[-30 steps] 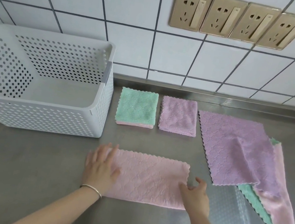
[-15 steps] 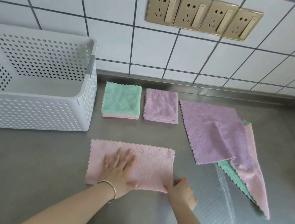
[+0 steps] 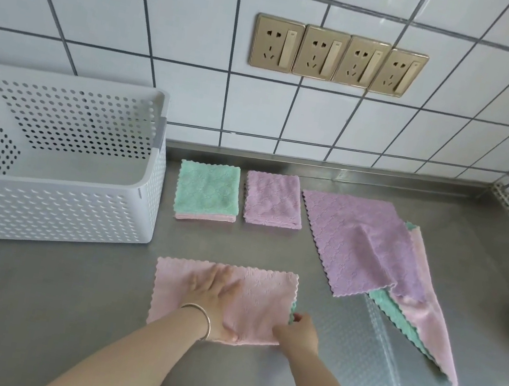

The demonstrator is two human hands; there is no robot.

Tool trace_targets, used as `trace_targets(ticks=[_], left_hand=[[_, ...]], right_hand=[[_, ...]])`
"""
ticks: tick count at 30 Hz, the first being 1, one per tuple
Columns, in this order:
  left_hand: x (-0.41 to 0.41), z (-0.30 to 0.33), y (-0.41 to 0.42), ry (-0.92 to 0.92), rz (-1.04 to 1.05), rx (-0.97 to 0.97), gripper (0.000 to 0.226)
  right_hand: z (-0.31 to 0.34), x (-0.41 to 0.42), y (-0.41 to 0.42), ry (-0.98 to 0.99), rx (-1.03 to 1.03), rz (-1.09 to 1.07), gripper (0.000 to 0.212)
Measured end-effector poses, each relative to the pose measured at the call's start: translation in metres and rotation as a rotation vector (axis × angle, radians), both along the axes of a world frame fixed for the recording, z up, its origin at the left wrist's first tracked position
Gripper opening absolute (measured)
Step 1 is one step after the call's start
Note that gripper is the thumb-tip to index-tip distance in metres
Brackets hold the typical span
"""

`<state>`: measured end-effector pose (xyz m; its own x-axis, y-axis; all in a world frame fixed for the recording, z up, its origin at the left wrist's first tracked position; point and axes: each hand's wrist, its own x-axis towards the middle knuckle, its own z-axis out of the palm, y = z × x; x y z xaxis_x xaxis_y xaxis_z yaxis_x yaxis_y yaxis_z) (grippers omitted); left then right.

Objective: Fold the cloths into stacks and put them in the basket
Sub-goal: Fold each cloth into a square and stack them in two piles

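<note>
Pink cloth [image 3: 256, 304]: I see it lying flat on the steel counter [image 3: 25, 306], folded into a long shape, close to me. A bit of green shows at its right edge.
Left hand [image 3: 215, 297]: it lies flat on the middle of the pink cloth with straight fingers and presses down. A thin bangle [image 3: 201, 318] sits on the wrist.
Right hand [image 3: 300, 333]: its fingers pinch the right edge of the pink cloth, near the bottom corner.
Basket [image 3: 51, 209]: white, full of little holes, at the left on the counter. I see no cloth in it.
Green stack [image 3: 207, 193]: folded, a green cloth on a pink one, just right of the basket.
Purple stack [image 3: 274, 199]: folded, just beside the green stack.
Loose pile [image 3: 359, 244]: a purple cloth lies open on top of a green one and a pink one, at the right, apart from my hands.
Wall [image 3: 175, 11]: white tiles with four gold sockets [image 3: 338, 57].
</note>
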<state>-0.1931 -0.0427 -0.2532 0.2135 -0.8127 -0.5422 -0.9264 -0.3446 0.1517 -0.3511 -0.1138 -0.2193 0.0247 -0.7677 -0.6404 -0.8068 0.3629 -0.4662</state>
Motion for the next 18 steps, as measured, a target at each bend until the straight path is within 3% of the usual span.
trace_targets(ticks=[3,5,7,9,11,12,16,18], left_hand=[[0.002,0.005,-0.003,0.020,0.017,-0.020,0.104],[0.001,0.018,-0.008,0.102,0.075,-0.131,0.085],[0.000,0.036,-0.013,0.369,0.334,-0.307,0.053],[0.001,0.057,-0.016,0.753,0.713,-0.371,0.027],[0.007,0.069,-0.015,1.073,0.966,-0.370,0.028],[0.011,0.071,-0.013,1.116,1.006,-0.351,0.028],[0.034,0.064,0.001,0.748,0.959,-0.380,0.028],[0.048,0.051,0.011,0.692,1.008,-0.401,0.025]], right_hand=[[0.012,0.006,0.006,-0.098,-0.062,-0.019,0.050],[0.020,0.012,0.012,-0.161,-0.158,0.010,0.047],[0.030,0.021,0.021,-0.207,-0.269,0.073,0.044],[0.032,0.032,0.031,-0.215,-0.398,0.198,0.043],[0.030,0.047,0.043,-0.234,-0.535,0.342,0.041],[0.027,0.054,0.049,-0.251,-0.618,0.421,0.040],[0.008,0.068,0.065,-0.279,-0.837,0.681,0.050],[0.002,0.069,0.071,-0.217,-0.832,0.772,0.064]])
